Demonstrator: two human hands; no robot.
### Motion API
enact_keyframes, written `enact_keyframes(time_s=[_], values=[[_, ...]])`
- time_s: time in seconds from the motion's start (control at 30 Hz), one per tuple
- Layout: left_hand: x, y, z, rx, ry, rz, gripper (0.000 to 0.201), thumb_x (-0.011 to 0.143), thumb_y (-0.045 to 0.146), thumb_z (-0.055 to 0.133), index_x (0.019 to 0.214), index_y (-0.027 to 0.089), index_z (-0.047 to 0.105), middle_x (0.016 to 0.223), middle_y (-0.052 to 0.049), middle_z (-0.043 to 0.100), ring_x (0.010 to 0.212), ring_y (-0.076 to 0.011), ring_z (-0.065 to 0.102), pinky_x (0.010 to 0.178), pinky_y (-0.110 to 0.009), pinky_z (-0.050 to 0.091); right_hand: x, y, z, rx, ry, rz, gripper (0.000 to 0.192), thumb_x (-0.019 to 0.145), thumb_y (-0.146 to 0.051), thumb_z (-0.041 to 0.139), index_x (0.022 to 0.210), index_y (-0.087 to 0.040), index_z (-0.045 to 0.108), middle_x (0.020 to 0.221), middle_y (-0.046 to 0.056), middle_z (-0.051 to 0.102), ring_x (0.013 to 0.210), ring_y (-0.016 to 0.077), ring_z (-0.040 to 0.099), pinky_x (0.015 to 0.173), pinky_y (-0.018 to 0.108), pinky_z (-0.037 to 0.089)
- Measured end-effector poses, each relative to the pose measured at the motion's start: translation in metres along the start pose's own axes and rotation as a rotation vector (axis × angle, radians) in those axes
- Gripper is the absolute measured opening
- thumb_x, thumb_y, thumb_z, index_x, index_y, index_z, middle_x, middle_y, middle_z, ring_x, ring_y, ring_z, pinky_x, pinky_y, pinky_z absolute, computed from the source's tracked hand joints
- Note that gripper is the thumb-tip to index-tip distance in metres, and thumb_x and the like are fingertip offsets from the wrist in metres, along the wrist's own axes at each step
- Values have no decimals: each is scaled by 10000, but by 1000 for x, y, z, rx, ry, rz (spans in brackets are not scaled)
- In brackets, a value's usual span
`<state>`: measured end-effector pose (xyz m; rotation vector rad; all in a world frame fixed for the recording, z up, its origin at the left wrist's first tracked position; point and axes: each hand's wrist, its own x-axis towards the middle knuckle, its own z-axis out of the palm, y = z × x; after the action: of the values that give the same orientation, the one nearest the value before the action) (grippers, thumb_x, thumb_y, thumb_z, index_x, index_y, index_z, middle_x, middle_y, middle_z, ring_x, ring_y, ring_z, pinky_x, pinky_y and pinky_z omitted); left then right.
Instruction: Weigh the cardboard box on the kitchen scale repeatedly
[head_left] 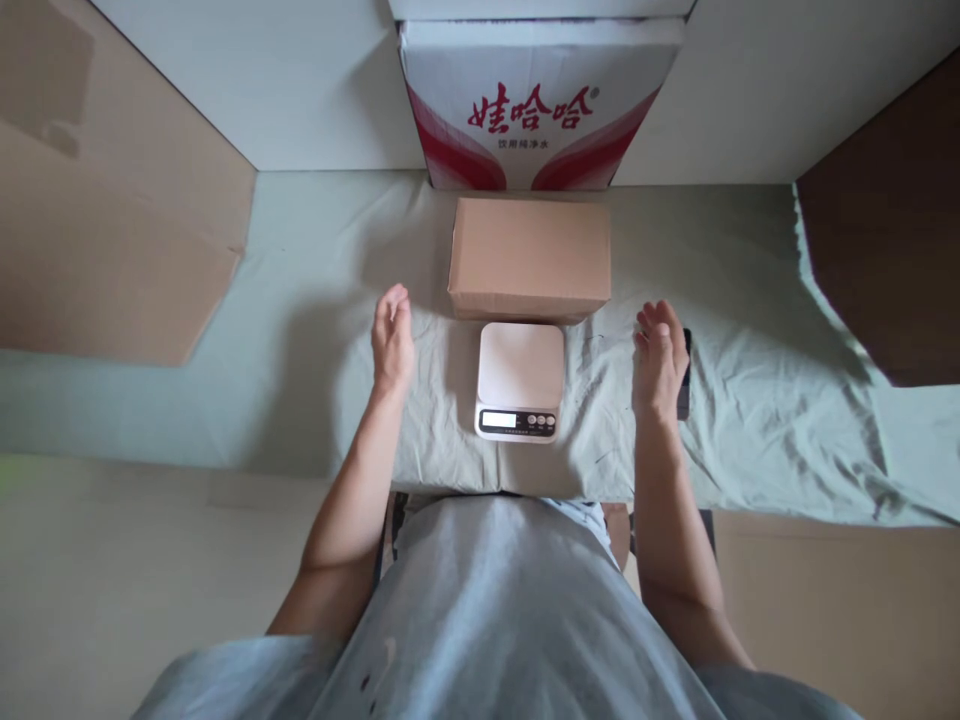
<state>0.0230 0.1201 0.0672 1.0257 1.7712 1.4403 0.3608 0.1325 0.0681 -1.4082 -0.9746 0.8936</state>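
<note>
My left hand [393,342] is held over the cloth with its fingers stretched out and the palm turned inward, holding nothing. On the other side, my right hand [661,360] has the same pose, also with nothing in it. Between the two lies a white kitchen scale [520,366], its small display lit and a row of buttons beside it. Just behind the scale sits a closed brown cardboard box [531,248]. A black flat object [684,392] is partly hidden by my right hand; I cannot make out its kind.
A pale green cloth [757,430] covers the table. At the back stands a white and red carton [541,110] with red Chinese characters. Large cardboard panels rise at the left [120,200] and right [892,220]. The table's front edge runs close to my body.
</note>
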Motion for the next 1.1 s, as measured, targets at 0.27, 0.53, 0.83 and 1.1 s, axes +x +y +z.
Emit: enact_keyframes(time_s=[0.27,0.53,0.83,1.1], values=[[-24,-11,-9,-40,10,-60,611,802,680,536,1187,210,605,1330,-129,608,1289,-250,560,1131,-427,403,-19,12,-13,-3,46,47,587,821,-599,523,1289,-248,565,1355,102,620,1258,242,602,1121,533,390],[-26,-5,-5,-55,-16,-64,550,805,648,564,1150,223,620,1331,-121,615,1288,-242,563,1130,-426,409,-17,9,-10,-26,-1,44,561,812,-576,570,1259,-237,593,1315,104,650,1197,233,642,1100,506,425],[-19,3,7,-68,-69,-47,570,791,633,594,1184,219,616,1379,-142,595,1312,-254,551,1133,-429,408,-11,1,1,-34,-79,46,581,778,-594,613,1248,-253,588,1341,98,632,1202,243,642,1108,535,423],[5,15,27,-78,-140,15,641,806,608,595,1273,169,578,1451,-155,530,1371,-254,489,1162,-396,375,9,-10,19,-95,-199,1,604,793,-616,579,1302,-293,543,1384,87,591,1287,272,579,1117,554,415]])
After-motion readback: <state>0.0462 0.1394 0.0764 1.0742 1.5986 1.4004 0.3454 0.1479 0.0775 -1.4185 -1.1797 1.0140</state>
